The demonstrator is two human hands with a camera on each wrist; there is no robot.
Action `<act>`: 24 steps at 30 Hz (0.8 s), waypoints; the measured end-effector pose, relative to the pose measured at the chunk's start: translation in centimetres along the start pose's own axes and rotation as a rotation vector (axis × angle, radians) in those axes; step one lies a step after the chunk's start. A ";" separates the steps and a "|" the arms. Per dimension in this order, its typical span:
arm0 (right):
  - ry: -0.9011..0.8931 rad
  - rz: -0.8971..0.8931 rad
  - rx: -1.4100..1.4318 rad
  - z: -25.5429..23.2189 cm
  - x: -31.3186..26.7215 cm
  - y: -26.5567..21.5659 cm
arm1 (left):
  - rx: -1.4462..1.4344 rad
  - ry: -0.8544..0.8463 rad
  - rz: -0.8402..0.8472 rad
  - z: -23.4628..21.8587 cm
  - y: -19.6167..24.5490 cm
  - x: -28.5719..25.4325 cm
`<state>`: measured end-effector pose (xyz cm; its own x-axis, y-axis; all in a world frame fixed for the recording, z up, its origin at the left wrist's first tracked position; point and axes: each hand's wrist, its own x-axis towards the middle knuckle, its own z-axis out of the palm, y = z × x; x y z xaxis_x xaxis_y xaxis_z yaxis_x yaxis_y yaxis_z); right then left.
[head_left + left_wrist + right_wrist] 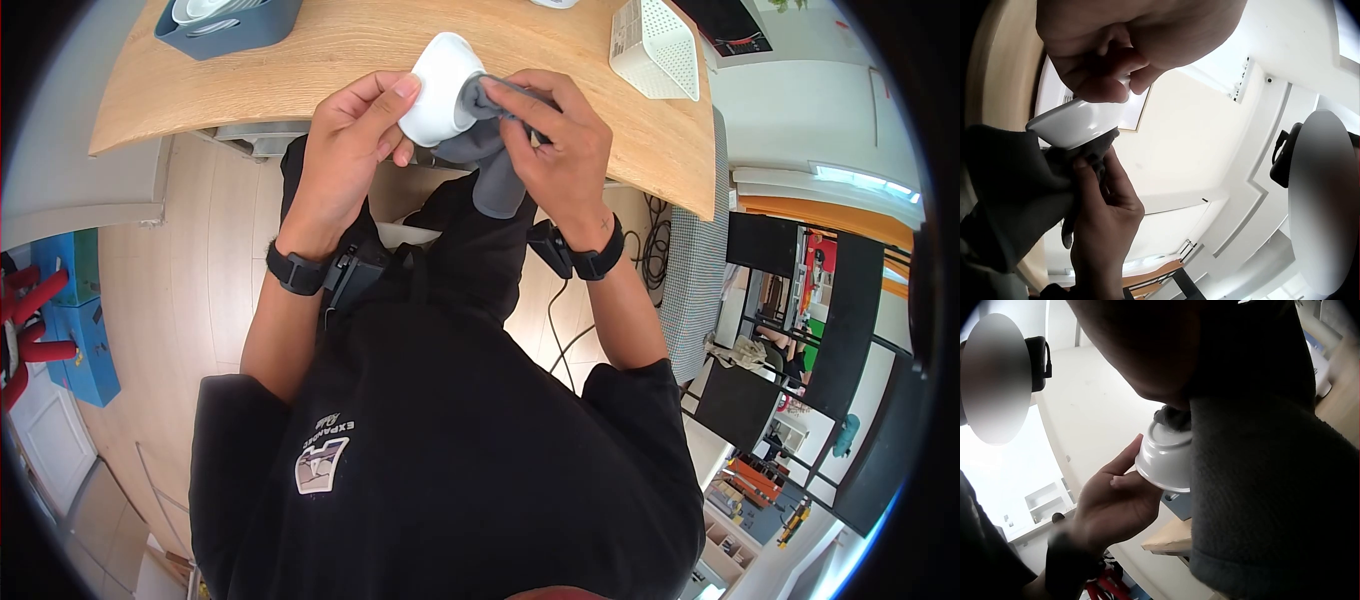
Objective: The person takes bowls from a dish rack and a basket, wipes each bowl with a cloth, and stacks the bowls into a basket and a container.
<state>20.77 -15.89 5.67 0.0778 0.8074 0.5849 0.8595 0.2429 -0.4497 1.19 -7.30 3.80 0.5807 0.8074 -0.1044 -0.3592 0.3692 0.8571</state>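
Note:
A small white bowl [437, 85] is tipped on its side above the table's front edge. My left hand [350, 130] pinches it by the rim, thumb on one side and fingers on the other. With my right hand [568, 140] I grip a grey cloth [500, 185] and press a bunched part of it against the bowl's underside. In the right wrist view, the cloth bunch sits at the foot ring of the bowl [1163, 464]. The rest of the cloth [1013, 187] hangs loose below my right hand, as the left wrist view shows.
A wooden table [340, 50] spans the front. On its left stands a blue-grey basin [235, 38] with white dishes inside. A white perforated basket [655, 55] is at the right end. Black cables [655, 245] lie on the floor to the right.

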 end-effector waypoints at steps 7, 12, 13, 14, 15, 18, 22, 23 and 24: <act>0.116 0.108 0.080 -1.2 0.6 1.1 | -0.130 -0.014 -0.024 -0.5 -0.5 0.2; 0.103 0.000 0.076 -1.6 1.0 1.4 | 0.114 -0.094 -0.062 0.2 -0.6 -0.3; 0.098 -0.010 0.063 -1.5 1.0 1.3 | 0.114 -0.095 -0.062 0.2 -0.6 -0.3; 0.093 -0.020 0.050 -1.5 1.0 1.2 | 0.087 -0.082 -0.042 0.1 -0.5 -0.3; 0.093 -0.018 0.050 -1.6 0.9 1.1 | 0.062 -0.068 -0.022 0.1 -0.5 -0.3; 0.036 0.045 -0.003 -1.7 0.6 0.9 | -0.173 -0.057 -0.032 -0.8 -0.6 0.2; 0.027 0.095 0.006 -1.3 0.2 0.9 | -0.224 -0.045 0.014 -0.4 -0.8 0.3; 0.011 0.107 0.015 -1.3 0.0 0.8 | -0.242 -0.030 0.020 -0.3 -0.7 0.4; 0.010 0.109 0.014 -1.3 -0.1 0.6 | -0.261 -0.015 0.026 0.0 -0.6 0.4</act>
<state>21.90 -16.50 6.24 0.1755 0.8237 0.5392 0.8388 0.1616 -0.5199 1.66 -7.18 3.29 0.5786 0.8122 -0.0752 -0.5491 0.4560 0.7004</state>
